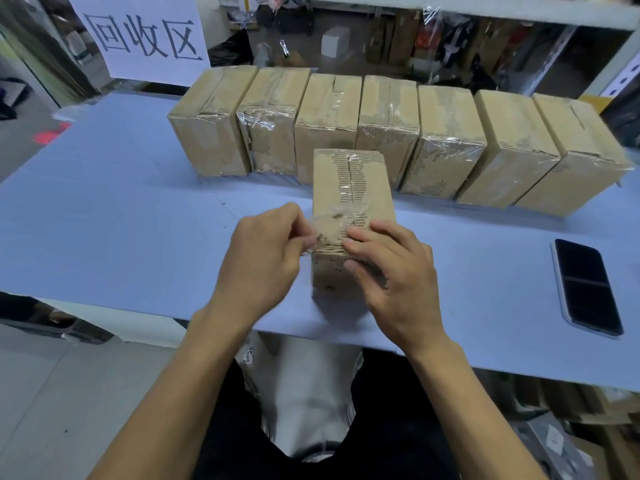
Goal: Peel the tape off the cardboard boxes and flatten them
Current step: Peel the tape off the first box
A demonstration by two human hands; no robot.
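Note:
A taped cardboard box (351, 181) stands lengthwise on the pale blue table (121, 209), close to the near edge. My left hand (263, 261) is at its near left corner and pinches a strip of clear tape (327, 223) that lifts off the box top. My right hand (391, 271) rests on the near end of the box, its fingers spread over the top edge and front face. Behind stands a row of several more taped boxes (446, 147).
A black phone (585, 285) lies on the table at the right. A white paper sign (145, 36) with large characters hangs at the back left. Shelving with clutter rises behind the row of boxes. The table's near edge runs just below my wrists.

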